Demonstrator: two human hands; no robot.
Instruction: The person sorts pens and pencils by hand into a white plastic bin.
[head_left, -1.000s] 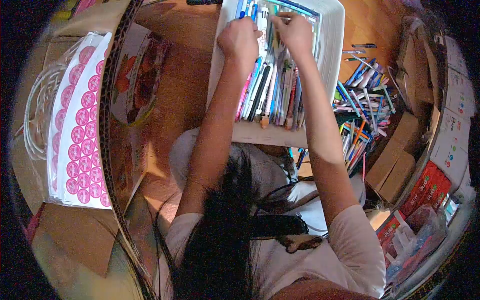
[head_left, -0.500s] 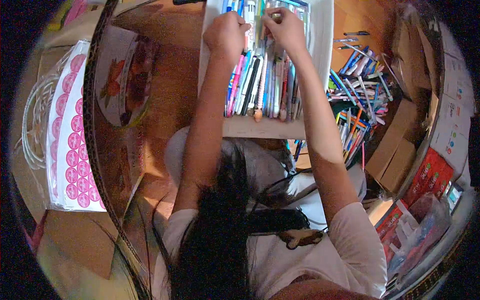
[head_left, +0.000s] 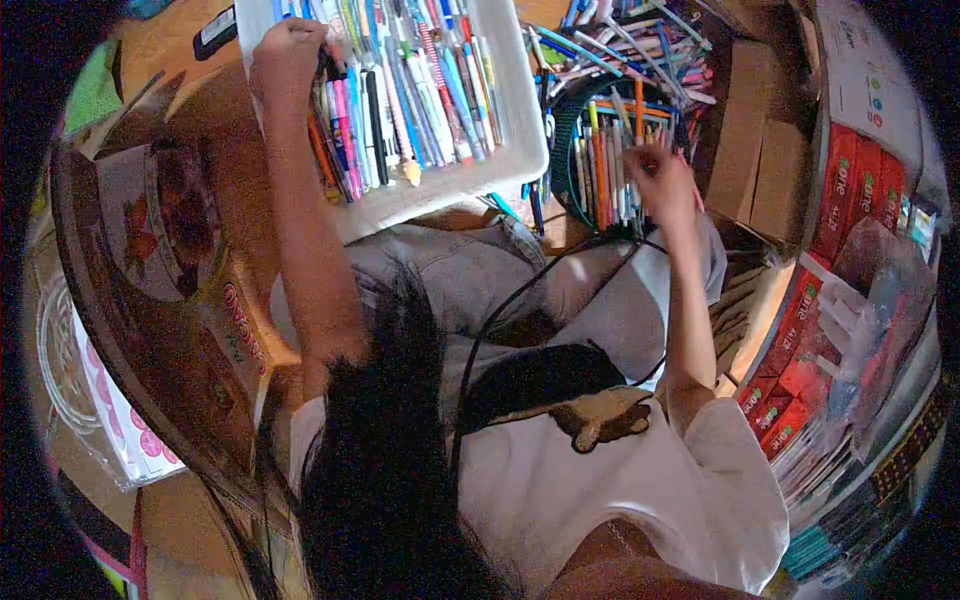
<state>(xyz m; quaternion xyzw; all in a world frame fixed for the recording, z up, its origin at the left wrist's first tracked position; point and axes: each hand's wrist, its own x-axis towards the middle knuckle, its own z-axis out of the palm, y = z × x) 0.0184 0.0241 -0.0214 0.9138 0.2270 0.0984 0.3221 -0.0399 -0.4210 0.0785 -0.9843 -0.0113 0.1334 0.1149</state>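
My left hand (head_left: 290,55), its fingers curled closed, is at the left side of the white plastic tray (head_left: 530,165), over the pens. What it grips, if anything, is hidden. Rows of pens (head_left: 400,95) lie side by side in the tray, among them pink, black and white ones and one with an orange-brown end. To the right, my right hand (head_left: 665,185) is at a dark green round basket (head_left: 568,150) of upright pens and markers (head_left: 605,165). Its thumb and fingertips come together in a pinch; anything between them is too small to make out.
Many loose pens (head_left: 640,50) are heaped behind the basket. An open cardboard box (head_left: 750,150) and red paper packs (head_left: 860,185) stand at the right. A black cable (head_left: 500,320) crosses my lap. At the lower left lies a sheet of pink round stickers (head_left: 120,420).
My right hand has left the pens in the tray and moved right and down to the basket. My left hand has moved to the tray's left side. The view has swung right.
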